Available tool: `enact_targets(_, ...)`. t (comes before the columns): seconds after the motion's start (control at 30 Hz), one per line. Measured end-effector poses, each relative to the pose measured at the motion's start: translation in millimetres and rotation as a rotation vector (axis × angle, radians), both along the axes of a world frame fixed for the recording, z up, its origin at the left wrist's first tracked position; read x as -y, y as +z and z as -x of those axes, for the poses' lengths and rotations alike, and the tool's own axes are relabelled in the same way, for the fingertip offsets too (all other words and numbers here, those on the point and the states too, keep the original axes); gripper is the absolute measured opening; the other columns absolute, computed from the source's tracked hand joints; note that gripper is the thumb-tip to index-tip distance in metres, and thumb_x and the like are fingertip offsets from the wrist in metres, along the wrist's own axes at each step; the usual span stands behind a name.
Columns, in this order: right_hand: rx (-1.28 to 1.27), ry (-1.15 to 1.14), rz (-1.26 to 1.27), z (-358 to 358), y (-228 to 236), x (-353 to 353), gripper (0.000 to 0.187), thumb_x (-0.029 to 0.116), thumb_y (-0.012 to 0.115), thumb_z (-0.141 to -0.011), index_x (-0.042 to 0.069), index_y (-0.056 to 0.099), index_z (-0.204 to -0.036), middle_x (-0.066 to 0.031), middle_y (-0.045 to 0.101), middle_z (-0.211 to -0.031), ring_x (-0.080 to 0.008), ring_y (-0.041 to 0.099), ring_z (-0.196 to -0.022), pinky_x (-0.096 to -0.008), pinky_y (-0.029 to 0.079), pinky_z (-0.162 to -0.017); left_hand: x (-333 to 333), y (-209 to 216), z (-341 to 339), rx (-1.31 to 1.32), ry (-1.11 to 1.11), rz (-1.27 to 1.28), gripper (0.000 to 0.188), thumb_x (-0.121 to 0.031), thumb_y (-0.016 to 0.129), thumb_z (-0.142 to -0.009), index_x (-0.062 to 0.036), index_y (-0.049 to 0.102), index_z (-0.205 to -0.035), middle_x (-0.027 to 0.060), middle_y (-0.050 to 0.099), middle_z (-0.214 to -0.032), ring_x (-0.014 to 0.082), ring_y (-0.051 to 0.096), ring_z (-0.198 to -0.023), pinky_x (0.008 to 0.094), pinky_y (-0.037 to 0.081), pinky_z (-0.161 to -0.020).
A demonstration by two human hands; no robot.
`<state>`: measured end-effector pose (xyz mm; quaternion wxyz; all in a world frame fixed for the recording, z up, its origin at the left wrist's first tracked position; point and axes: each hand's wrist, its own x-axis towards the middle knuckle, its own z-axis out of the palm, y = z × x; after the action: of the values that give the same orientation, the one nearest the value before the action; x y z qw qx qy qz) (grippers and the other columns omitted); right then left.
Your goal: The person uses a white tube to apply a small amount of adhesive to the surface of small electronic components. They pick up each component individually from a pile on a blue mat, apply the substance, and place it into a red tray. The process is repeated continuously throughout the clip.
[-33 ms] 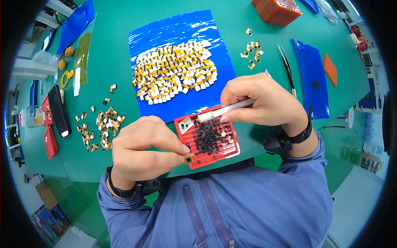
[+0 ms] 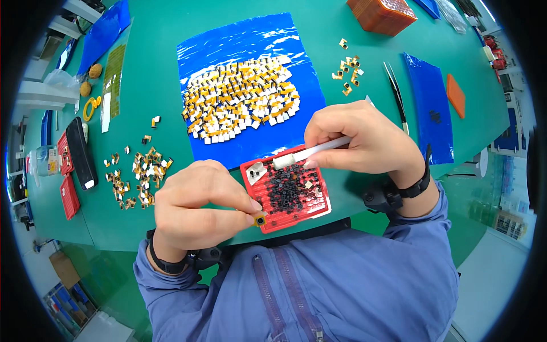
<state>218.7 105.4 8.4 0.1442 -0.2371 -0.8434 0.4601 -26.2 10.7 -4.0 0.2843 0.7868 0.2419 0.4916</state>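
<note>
My left hand (image 2: 202, 199) pinches a small gold-coloured flex part with a black square (image 2: 260, 220) at the near left edge of a red tray (image 2: 319, 211). Many tiny black pieces (image 2: 288, 188) lie heaped in that tray. Between thumb and fingers, my right hand (image 2: 356, 137) grips a white stick with a thick pale tip (image 2: 285, 161). Its tip is over the tray's far edge, close to a small whitish torn piece (image 2: 256, 172) in the tray's corner. Whether the tip touches anything there, I cannot tell.
Beyond the tray, a blue sheet (image 2: 250, 34) bears many white-and-gold parts (image 2: 239, 97). More loose parts (image 2: 149, 168) are scattered at left, others (image 2: 347, 71) at far right. Tweezers (image 2: 396, 94), a second blue sheet (image 2: 430, 108) and an orange block (image 2: 382, 17) lie right; a black case (image 2: 81, 153) lies left.
</note>
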Motion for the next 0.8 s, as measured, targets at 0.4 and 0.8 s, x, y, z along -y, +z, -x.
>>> enact_targets(0.4,-0.039,-0.007,-0.023,0.1,0.7,-0.1,0.019,0.017,0.073,-0.075,0.004,0.060,-0.079,-0.0048,0.054,-0.064,-0.0160,0.052,-0.055,-0.0278,0.039,-0.048,-0.2,1.4,-1.3,-0.019,0.019,0.018,0.012,0.003,0.069,-0.065,-0.0057,0.061,-0.068,0.0077,0.066,-0.075,0.0169,0.062,-0.060,0.0266,0.037,-0.048)
enact_targets(0.8,-0.282,0.053,-0.380,20.2,-18.5,22.3,0.018,0.014,0.074,-0.069,0.011,0.066,-0.085,-0.0028,0.062,-0.069,-0.0182,0.061,-0.059,-0.0288,0.048,-0.049,-6.0,-6.5,-18.1,-0.153,0.160,0.340,0.016,0.006,0.070,-0.065,-0.0045,0.065,-0.076,0.0047,0.064,-0.075,0.0165,0.062,-0.067,0.0256,0.049,-0.058)
